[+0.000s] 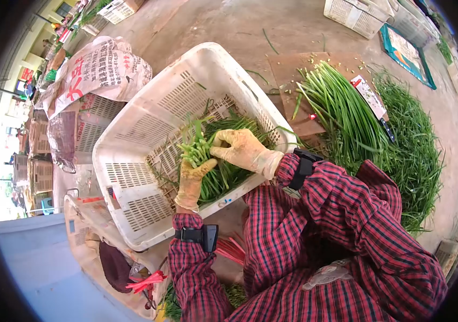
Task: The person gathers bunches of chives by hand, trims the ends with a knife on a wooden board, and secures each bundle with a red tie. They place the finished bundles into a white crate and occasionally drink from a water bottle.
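Inside a white plastic basket, my left hand wraps round a bundle of green stalks, cut ends up. My right hand, gloved like the left, pinches at the bundle's right side near those ends. Loose green leaves lie beneath both hands in the basket. To the right, a pile of long green stalks rests partly on a brown board. A knife with a wide blade and black handle lies across that pile's right side.
More loose greens spread over the floor at the right. A printed sack covers crates at the left. White crates stand at the top right by a teal-edged bag. Red strips hang at the lower left.
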The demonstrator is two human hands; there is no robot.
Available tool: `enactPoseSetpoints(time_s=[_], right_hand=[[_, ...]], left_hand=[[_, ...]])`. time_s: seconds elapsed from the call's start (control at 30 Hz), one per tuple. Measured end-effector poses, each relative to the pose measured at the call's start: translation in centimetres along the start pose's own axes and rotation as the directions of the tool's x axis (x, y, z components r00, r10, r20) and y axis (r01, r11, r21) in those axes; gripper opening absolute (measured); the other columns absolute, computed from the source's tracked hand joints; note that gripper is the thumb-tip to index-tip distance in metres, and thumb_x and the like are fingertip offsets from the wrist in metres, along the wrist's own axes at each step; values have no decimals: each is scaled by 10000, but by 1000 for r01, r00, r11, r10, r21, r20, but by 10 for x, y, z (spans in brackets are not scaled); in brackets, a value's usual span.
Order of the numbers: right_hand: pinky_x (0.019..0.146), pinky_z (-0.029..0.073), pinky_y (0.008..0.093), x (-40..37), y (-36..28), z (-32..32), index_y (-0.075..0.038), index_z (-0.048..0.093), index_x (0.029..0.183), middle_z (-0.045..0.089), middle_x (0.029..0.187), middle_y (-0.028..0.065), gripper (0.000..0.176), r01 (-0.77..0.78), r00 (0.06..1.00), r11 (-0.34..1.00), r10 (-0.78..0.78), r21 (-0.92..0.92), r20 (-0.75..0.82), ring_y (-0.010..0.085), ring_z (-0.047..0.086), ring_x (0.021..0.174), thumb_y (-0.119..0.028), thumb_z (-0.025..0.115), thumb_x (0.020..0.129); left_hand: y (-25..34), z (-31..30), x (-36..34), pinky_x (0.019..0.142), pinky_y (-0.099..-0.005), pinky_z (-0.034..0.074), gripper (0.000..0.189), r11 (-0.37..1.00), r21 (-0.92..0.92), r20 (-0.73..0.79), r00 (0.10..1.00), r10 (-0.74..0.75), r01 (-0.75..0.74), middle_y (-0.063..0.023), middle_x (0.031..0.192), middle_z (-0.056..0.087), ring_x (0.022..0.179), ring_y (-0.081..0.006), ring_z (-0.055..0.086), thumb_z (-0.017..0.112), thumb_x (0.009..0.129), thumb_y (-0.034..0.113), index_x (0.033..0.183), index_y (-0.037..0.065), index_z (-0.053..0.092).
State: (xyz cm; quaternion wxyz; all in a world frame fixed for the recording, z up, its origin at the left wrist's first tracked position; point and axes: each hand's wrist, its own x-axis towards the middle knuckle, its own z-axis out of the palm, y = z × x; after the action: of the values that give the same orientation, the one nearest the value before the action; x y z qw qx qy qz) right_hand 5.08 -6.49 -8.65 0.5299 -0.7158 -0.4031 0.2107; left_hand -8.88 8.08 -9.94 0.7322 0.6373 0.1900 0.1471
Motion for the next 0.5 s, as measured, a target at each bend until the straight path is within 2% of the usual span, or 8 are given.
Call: enactPoseSetpoints(time_s=[0.07,0.17,0.27,0.33,0.37,0.4,0.43,0.5], right_hand=[[743,542,347,2,7,0,-32,682,952,706,831,104,171,46,999,999,-46,-9,6,224,708,803,-190,733,912],[740,541,283,15,21,-10,-54,690,950,699,837,9,146,-240,921,939,140,247,364,89,647,800,-198,716,954],[761,552,254,31,41,-19,-75,665,1109,706,1013,3,181,-463,849,793,270,395,454,113,711,868,-214,631,998],[759,586,334,32,77,-3,-41,665,1161,737,1088,90,303,-415,892,832,291,368,347,217,753,934,-214,673,912],[808,585,369,31,108,20,-40,663,1182,722,1159,122,326,-147,965,989,150,-34,216,262,735,1013,-222,667,911],[858,584,403,31,136,38,-40,661,1203,707,1230,154,349,111,987,883,-43,-457,157,307,717,1092,-229,662,910],[975,543,444,28,121,39,-46,664,1234,646,1346,208,372,-139,917,825,316,-548,243,387,639,1228,-241,658,917],[1001,525,449,34,132,32,-46,670,1244,637,1351,208,374,-67,823,737,422,-673,380,393,636,1217,-232,663,919]], left_hand=[[-7,-8,1,932,-306,569,587,998,52,98,995,-32,27,-41,1214,700,1075,-158,682,812,840,-30,1372,20,570],[-15,-5,5,872,-296,583,602,996,-40,70,995,-74,77,-29,1163,720,995,-151,702,869,808,30,1341,27,590],[-16,-5,5,861,-287,575,587,944,311,33,994,108,-113,-33,1151,721,979,-130,694,878,806,53,1321,19,597],[-19,-6,4,857,-282,567,589,968,249,4,1000,26,-26,-36,1143,722,977,-119,685,884,810,81,1320,17,596],[-20,-7,3,852,-282,568,591,950,302,16,997,77,-78,-38,1147,721,990,-120,682,881,813,84,1324,16,594],[-20,-7,4,859,-288,571,585,955,289,5,998,67,-65,-52,1178,710,1005,-133,681,875,817,79,1325,19,593],[-21,-8,4,865,-294,574,578,960,275,-6,998,56,-52,-66,1208,700,1021,-146,679,868,821,74,1327,21,592],[-29,-20,-4,890,-314,578,578,965,258,-50,997,66,-51,-84,1264,674,1037,-162,677,852,834,65,1344,22,582]])
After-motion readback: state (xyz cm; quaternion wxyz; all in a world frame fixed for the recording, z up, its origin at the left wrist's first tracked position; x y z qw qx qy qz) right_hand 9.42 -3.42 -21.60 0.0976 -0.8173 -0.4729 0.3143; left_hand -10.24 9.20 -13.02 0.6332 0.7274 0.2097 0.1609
